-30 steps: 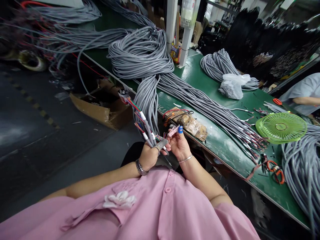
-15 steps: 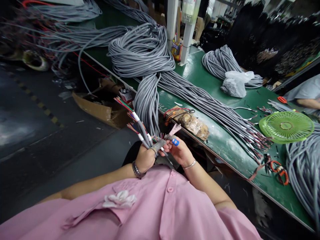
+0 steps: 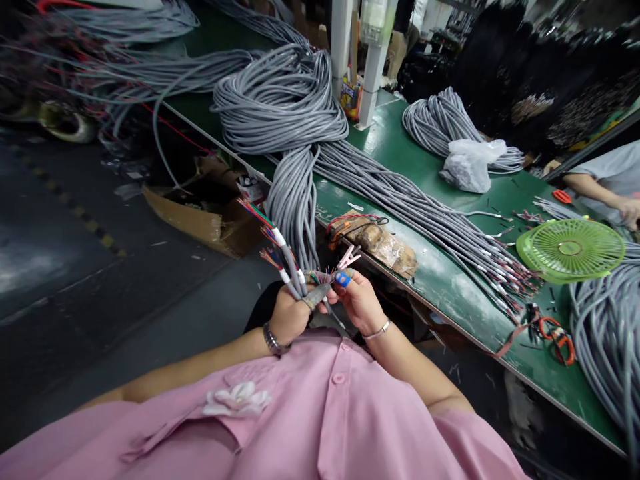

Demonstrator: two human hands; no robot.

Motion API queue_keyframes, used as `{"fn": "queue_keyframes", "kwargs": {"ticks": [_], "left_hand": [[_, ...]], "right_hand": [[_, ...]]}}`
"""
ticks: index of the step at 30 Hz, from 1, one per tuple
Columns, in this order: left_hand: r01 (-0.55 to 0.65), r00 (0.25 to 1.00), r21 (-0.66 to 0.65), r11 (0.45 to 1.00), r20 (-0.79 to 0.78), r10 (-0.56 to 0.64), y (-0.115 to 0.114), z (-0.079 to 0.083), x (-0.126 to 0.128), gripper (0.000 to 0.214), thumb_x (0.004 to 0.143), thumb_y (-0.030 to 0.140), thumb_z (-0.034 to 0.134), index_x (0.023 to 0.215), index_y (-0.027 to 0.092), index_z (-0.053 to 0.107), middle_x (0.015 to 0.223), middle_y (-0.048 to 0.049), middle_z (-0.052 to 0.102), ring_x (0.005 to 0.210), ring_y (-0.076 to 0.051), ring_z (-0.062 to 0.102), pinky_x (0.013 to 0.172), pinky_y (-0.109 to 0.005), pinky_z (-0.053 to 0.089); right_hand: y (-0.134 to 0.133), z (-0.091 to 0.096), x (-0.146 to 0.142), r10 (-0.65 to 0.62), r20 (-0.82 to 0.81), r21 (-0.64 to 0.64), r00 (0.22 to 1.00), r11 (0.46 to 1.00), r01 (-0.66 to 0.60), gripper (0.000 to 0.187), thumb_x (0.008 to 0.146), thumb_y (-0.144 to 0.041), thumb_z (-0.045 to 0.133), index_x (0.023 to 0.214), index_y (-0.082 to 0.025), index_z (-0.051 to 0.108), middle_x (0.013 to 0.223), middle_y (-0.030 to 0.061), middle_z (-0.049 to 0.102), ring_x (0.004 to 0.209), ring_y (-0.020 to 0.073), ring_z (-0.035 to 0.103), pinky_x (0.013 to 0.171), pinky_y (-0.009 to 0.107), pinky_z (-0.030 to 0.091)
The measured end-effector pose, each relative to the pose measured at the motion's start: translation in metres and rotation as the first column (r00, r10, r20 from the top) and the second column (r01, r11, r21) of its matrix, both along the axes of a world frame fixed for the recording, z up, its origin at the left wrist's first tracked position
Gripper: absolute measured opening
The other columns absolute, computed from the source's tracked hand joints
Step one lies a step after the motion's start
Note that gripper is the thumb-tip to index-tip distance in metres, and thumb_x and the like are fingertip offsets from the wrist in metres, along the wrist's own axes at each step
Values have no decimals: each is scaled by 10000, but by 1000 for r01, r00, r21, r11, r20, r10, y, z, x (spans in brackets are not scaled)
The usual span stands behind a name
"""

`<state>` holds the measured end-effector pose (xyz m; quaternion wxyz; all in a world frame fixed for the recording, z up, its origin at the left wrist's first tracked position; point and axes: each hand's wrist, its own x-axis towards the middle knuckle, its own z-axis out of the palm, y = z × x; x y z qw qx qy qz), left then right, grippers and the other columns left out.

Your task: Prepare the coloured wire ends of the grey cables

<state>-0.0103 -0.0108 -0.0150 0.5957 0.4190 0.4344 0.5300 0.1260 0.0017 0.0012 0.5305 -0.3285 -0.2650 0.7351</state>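
Observation:
My left hand (image 3: pixel 291 312) is wrapped round several grey multi-core cables (image 3: pixel 289 261). White bands circle the cables near their stripped ends, where thin red, green and blue wires (image 3: pixel 257 212) fan out. Close against it, my right hand (image 3: pixel 361 300) pinches at the splayed coloured wires (image 3: pixel 323 276) of another cable end, which points towards it. A blue cap covers the right thumb, and grey tape wraps fingers on both hands. Just beyond the right fingertips sticks out a pink forked piece (image 3: pixel 349 257); its kind and how it is held cannot be made out.
A green table (image 3: pixel 440 267) carries a large grey cable coil (image 3: pixel 280 100), a long cable bundle (image 3: pixel 400 193), a taped brown block (image 3: pixel 387 250), orange-handled scissors (image 3: pixel 557 340) and a green fan (image 3: pixel 570 250). An open carton (image 3: pixel 185 217) stands left below. Another person's hand (image 3: pixel 629 210) is at far right.
My right thumb and fingers have shifted slightly left, closer to the wires. The pink piece looks more spread. At far right, the other person's hand has come into view.

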Motion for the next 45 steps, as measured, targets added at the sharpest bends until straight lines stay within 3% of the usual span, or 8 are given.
{"fn": "queue_keyframes", "kwargs": {"ticks": [6, 12, 17, 19, 23, 30, 39, 45], "left_hand": [[185, 982, -32, 982, 32, -184, -1, 4, -8, 238, 703, 283, 771, 888, 139, 730, 807, -99, 751, 601, -173, 667, 445, -224, 457], [149, 989, -15, 989, 5, -149, -2, 15, -9, 207, 737, 298, 744, 886, 154, 744, 703, -76, 735, 504, -136, 602, 404, -217, 359], [132, 990, -6, 991, 55, -132, 3, 17, -3, 218, 739, 300, 739, 897, 150, 744, 726, -85, 739, 492, -132, 589, 397, -223, 334], [125, 989, -5, 992, 80, -124, 7, 16, 0, 218, 728, 288, 743, 894, 147, 743, 740, -91, 742, 483, -125, 582, 394, -221, 324], [124, 983, -4, 992, 137, -122, 13, 14, 5, 213, 690, 255, 763, 867, 139, 735, 817, -115, 752, 575, -159, 643, 390, -207, 312], [156, 978, -19, 988, 145, -152, 15, 8, 7, 214, 686, 232, 762, 871, 132, 722, 912, -129, 748, 593, -160, 651, 395, -202, 319], [173, 975, -31, 984, 147, -167, 9, 8, -3, 199, 704, 263, 750, 849, 130, 718, 763, -99, 735, 551, -145, 625, 397, -209, 318], [169, 968, -56, 984, 196, -155, 6, 6, -12, 195, 692, 235, 768, 850, 137, 707, 843, -104, 746, 640, -175, 679, 411, -192, 331]], "right_hand": [[2, -4, 3, 136, -43, -37, 990, 990, -137, 243, 745, -326, 734, 727, -178, 542, 506, -54, 509, 426, 100, 464, 429, 237, 427], [22, -10, 16, 13, -119, -171, 993, 985, -34, 306, 851, -475, 591, 887, -173, 618, 734, 0, 591, 543, 94, 451, 506, 231, 451], [33, -14, 22, -165, 151, 80, 975, 985, 154, 400, 852, -552, 570, 799, -164, 650, 701, 2, 567, 557, 87, 406, 503, 202, 384], [34, -16, 21, -179, 193, 99, 965, 982, 163, 441, 836, -589, 566, 783, -161, 653, 663, -2, 544, 560, 93, 418, 509, 207, 392], [38, -15, 16, -47, 52, 15, 998, 999, 46, 482, 814, -623, 573, 894, -156, 663, 690, 11, 555, 550, 105, 440, 492, 230, 418], [41, -16, 11, -103, -47, -36, 994, 994, 101, 402, 816, -550, 626, 867, -152, 660, 669, 2, 541, 535, 96, 433, 450, 206, 391], [33, -18, 20, -63, -133, -196, 989, 980, 36, 496, 836, -663, 497, 834, -183, 624, 760, 30, 638, 624, 127, 540, 549, 242, 465], [19, -28, 31, -63, -135, -222, 989, 974, 32, 398, 833, -570, 585, 835, -176, 642, 789, 22, 658, 621, 104, 548, 567, 218, 463]]}}
